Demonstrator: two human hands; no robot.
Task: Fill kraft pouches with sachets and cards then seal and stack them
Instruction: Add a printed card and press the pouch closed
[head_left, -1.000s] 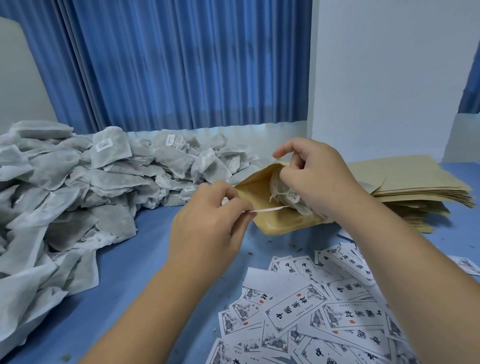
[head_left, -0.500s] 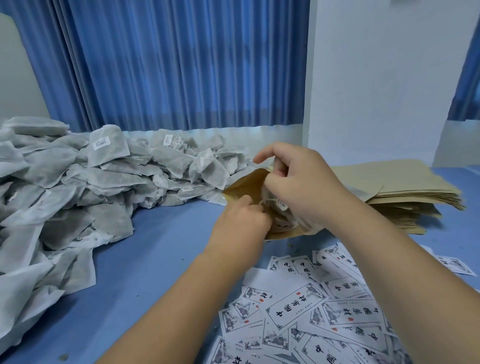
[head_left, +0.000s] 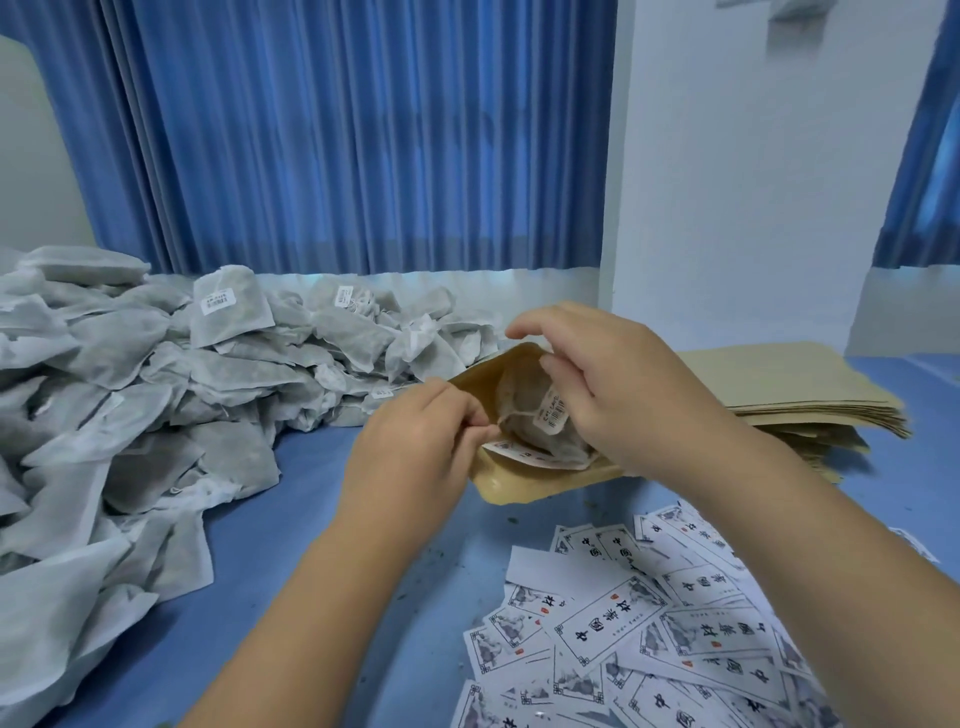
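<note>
1. Head view: a brown paper pouch (head_left: 519, 486) is held just above the blue table (head_left: 291, 519), in the middle of the scene, its mouth pulled wide and facing the camera.
2. Left hand (head_left: 415, 452) is at the left side of the mouth, fingers curled tight and pinching the pouch's edge there; the fingertips are tucked under, so I cannot tell whether they also catch anything else.
3. Right hand (head_left: 618, 395) comes in from the right with its fingers bent over a grey sachet (head_left: 519, 415) and gripping it. The forefinger is lifted over the upper rim of the pouch.
4. That sachet sits partly inside the pouch, with a white barcode label (head_left: 555, 413) facing up.
5. Under the sachet, a printed card (head_left: 524, 458) lies inside the pouch with only its edge showing at the lower lip.
6. A big heap of grey sachets (head_left: 156, 395) covers the left of the table, reaching back to the wall.
7. A stack of flat pouches (head_left: 810, 400) lies behind the right wrist, on the right.
8. Loose cards (head_left: 675, 634) with black characters are scattered near the camera, under the right forearm.
9. Blue curtains (head_left: 353, 135) hang behind the table, beside a white wall (head_left: 753, 156).
</note>
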